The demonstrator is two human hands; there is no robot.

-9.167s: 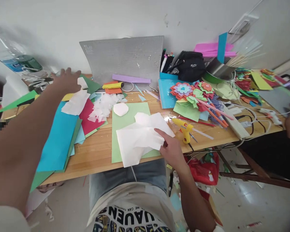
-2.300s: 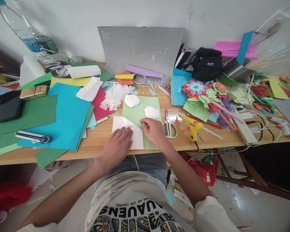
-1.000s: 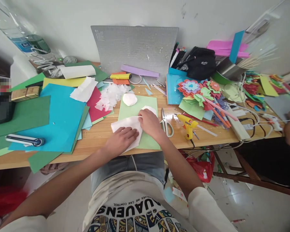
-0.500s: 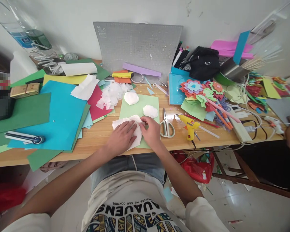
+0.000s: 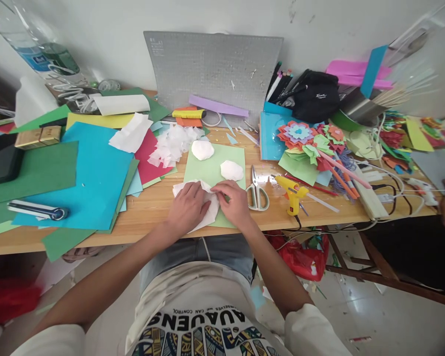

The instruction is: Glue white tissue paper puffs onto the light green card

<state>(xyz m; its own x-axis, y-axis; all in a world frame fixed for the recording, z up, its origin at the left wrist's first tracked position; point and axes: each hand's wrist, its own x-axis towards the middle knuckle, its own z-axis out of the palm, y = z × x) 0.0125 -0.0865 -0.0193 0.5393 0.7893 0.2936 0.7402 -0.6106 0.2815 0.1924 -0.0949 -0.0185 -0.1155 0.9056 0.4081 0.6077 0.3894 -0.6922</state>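
A crumpled sheet of white tissue paper (image 5: 208, 217) lies over the near part of a light green sheet (image 5: 211, 165), close to the table's front edge. My left hand (image 5: 187, 207) rests palm down on the tissue, its fingers slightly bent and the thumb apart. Beside it, my right hand (image 5: 234, 201) pinches the tissue's upper right edge between thumb and fingers. Farther back on the green sheet sit two white wrapped lumps, one at the upper left (image 5: 202, 150) and one at the right (image 5: 232, 170). Scissors (image 5: 257, 193) lie shut, right of the sheet.
A yellow glue gun (image 5: 291, 192) and paper flowers (image 5: 298, 133) are on the right, near a power strip (image 5: 371, 195) with cables. Coloured paper (image 5: 100, 173), a stapler (image 5: 37, 210) and white tissue pieces (image 5: 174, 146) lie left. A grey cutting mat (image 5: 215, 69) leans on the wall.
My right hand's fingertips have shifted slightly left along the tissue's edge, towards my left hand. My left hand's fingers have drawn in and bent more. The tissue's upper edge looks more folded.
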